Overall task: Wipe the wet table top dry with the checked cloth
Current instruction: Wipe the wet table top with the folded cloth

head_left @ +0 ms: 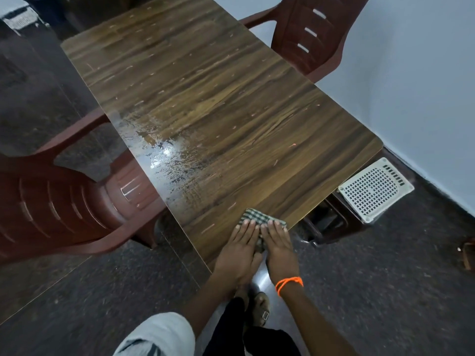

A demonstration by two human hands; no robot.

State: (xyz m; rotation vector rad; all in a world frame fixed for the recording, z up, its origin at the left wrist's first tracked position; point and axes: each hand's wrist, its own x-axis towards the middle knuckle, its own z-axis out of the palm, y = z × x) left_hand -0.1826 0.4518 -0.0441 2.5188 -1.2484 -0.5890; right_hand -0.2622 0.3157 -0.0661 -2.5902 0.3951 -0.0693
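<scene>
- A dark speckled floor [77, 291] ran under a long wood-grain bench [218, 98], with a pale wall [411, 73] on the right.
- A wet, glaring patch [164, 155] lay by the bench's left edge; how far the water reached was hard to judge.
- The checked cloth [253, 217] sat folded at the bench's near end, close to the right edge, its near part hidden under the hands.
- The left hand [240, 253] and right hand [279, 250] lay side by side, flat on the cloth, fingers stretched out, pressing rather than closing any grip.
- An orange thread [289, 282] circled the right wrist.
- Red-brown plastic chairs stood left [64, 201] and far right [316, 34], both cut off by the frame.
- A white perforated object [375, 188] sat partly under the bench's right side; what it was stayed unclear.
</scene>
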